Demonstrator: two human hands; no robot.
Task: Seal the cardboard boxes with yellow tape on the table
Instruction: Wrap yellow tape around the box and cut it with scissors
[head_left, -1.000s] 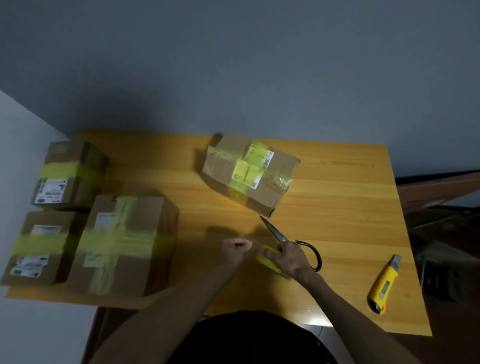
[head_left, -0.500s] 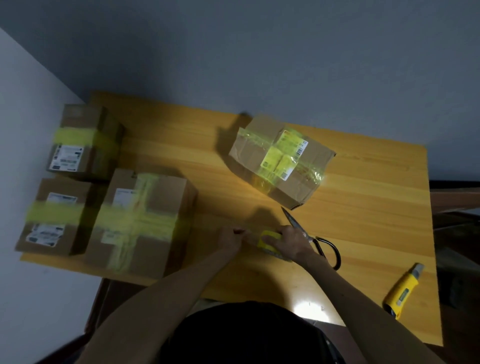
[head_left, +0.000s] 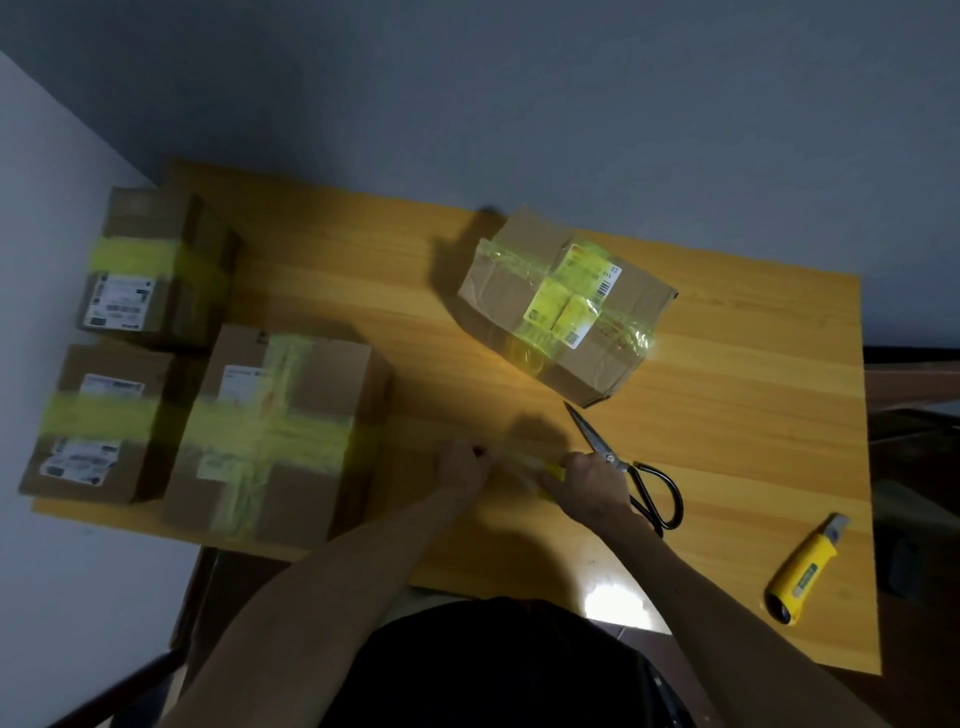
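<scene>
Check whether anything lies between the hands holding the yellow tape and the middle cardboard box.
Only the scissors come near: they lie beside the right hand, blades pointing at the near corner of the middle cardboard box. The table straight ahead of the left hand and the yellow tape shows nothing but shadow.

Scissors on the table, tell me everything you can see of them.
The scissors lie flat on the wooden table, blades shut. Bare metal blades point toward the taped box, tip near it; black loop handles face the near edge. The right hand covers part of one handle; contact is unclear.
</scene>
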